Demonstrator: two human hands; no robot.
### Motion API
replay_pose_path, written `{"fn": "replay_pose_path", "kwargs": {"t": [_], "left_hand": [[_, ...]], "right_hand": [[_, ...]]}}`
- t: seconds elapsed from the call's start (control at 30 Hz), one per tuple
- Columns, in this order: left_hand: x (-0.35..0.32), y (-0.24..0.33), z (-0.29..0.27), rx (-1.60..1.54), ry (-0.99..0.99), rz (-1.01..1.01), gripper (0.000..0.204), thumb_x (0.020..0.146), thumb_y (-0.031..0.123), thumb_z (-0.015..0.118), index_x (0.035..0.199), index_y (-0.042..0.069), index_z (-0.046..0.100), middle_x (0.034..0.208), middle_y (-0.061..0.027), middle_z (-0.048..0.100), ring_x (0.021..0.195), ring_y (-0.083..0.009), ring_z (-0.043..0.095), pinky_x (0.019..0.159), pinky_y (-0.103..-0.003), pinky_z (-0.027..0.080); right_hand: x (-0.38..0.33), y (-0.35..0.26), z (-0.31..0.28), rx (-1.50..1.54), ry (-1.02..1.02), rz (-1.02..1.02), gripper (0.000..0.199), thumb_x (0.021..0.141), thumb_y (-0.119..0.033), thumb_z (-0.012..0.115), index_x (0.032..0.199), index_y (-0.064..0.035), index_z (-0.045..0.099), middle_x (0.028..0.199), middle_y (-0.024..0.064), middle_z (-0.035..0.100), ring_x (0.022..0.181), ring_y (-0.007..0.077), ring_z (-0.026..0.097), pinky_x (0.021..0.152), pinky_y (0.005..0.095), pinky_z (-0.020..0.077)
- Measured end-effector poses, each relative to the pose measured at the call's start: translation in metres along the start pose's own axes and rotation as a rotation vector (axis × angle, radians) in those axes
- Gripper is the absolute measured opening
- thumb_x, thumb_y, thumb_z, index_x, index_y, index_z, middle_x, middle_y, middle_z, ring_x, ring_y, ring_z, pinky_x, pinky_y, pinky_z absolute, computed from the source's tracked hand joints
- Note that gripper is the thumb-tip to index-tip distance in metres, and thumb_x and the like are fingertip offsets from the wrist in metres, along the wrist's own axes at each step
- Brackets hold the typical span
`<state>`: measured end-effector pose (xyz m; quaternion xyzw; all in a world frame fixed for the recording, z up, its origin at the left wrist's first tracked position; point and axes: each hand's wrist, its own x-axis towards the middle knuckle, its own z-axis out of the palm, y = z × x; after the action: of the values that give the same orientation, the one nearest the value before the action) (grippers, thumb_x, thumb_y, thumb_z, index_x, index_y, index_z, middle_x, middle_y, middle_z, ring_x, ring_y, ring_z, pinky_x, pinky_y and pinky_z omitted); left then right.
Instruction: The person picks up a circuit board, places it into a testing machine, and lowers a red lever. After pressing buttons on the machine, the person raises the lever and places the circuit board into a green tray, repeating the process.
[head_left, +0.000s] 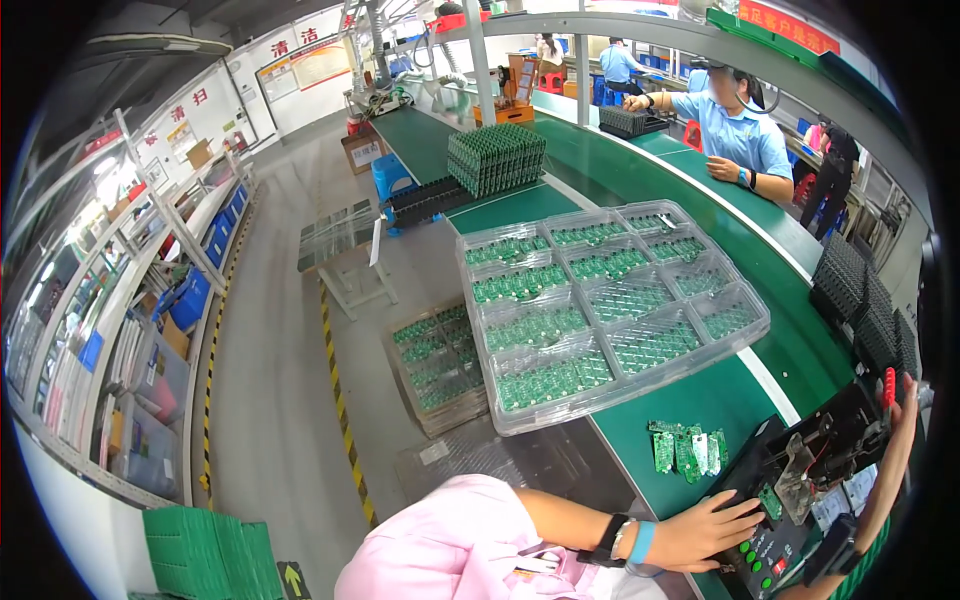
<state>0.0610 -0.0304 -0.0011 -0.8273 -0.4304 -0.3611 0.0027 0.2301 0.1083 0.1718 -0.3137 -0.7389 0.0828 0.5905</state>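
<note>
My left hand lies palm down at the near edge of a black test fixture with green and red buttons. Its fingers are stretched out and a little apart, with the fingertips beside a small green circuit board in the fixture. I cannot make out whether they touch it. On the far right my right hand is raised at the red-handled lever of the fixture and appears closed around it; some fingers are hidden. Several loose circuit boards lie on the green bench just beyond my left hand.
A large clear compartment tray of green boards spans the bench's left edge. More trays are stacked below it. Black racks stand at right. Across the conveyor sits a co-worker. Shelving lines the left aisle.
</note>
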Motion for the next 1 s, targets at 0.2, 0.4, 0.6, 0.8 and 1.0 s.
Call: {"fn": "replay_pose_path", "kwargs": {"t": [0.2, 0.4, 0.6, 0.8, 1.0], "left_hand": [[-0.024, -0.015, -0.006, -0.292, 0.166, -0.121, 0.060, 0.088, 0.023, 0.063, 0.140, 0.001, 0.042, 0.148, -0.0172, 0.037, 0.140, -0.0345, 0.032, 0.112, -0.047, 0.027], [-0.008, -0.047, -0.054, -0.435, 0.280, -0.448, 0.052, 0.091, 0.021, 0.060, 0.135, 0.000, 0.044, 0.143, -0.0219, 0.038, 0.135, -0.0376, 0.036, 0.113, -0.045, 0.028], [0.015, -0.062, -0.033, -0.524, 0.160, -0.439, 0.052, 0.094, 0.023, 0.056, 0.138, -0.001, 0.041, 0.147, -0.0229, 0.033, 0.138, -0.0380, 0.032, 0.114, -0.044, 0.025], [0.024, -0.058, -0.031, -0.518, 0.116, -0.428, 0.052, 0.095, 0.024, 0.054, 0.138, -0.001, 0.041, 0.148, -0.0234, 0.032, 0.137, -0.0387, 0.033, 0.113, -0.045, 0.026], [0.039, -0.092, -0.084, -0.433, -0.039, -0.494, 0.059, 0.085, 0.024, 0.071, 0.137, 0.006, 0.048, 0.148, -0.0195, 0.034, 0.133, -0.0402, 0.038, 0.110, -0.046, 0.032]], "right_hand": [[-0.067, -0.032, 0.000, 0.193, -0.218, -0.405, 0.047, 0.100, -0.032, 0.045, 0.130, 0.0039, 0.049, 0.132, 0.0166, 0.054, 0.131, 0.0316, 0.044, 0.111, 0.0401, 0.0293], [-0.133, -0.026, 0.021, 0.031, -0.254, 0.191, 0.043, 0.083, -0.004, 0.057, 0.126, 0.0009, 0.053, 0.129, 0.0164, 0.058, 0.127, 0.0357, 0.048, 0.108, 0.0461, 0.0345], [-0.155, -0.026, -0.010, -0.301, -0.355, 0.098, 0.051, 0.073, 0.002, 0.066, 0.123, -0.0020, 0.055, 0.129, 0.0170, 0.058, 0.124, 0.0388, 0.051, 0.106, 0.0476, 0.0373], [-0.171, -0.022, -0.007, -0.339, -0.161, -0.057, 0.055, 0.068, -0.001, 0.070, 0.122, -0.0060, 0.057, 0.121, 0.0139, 0.061, 0.113, 0.0343, 0.055, 0.098, 0.0457, 0.0417], [-0.185, -0.005, 0.018, -0.472, -0.342, -0.093, 0.049, 0.067, -0.008, 0.073, 0.115, -0.0115, 0.064, 0.116, 0.0029, 0.063, 0.101, 0.0223, 0.058, 0.092, 0.0418, 0.0419]]}}
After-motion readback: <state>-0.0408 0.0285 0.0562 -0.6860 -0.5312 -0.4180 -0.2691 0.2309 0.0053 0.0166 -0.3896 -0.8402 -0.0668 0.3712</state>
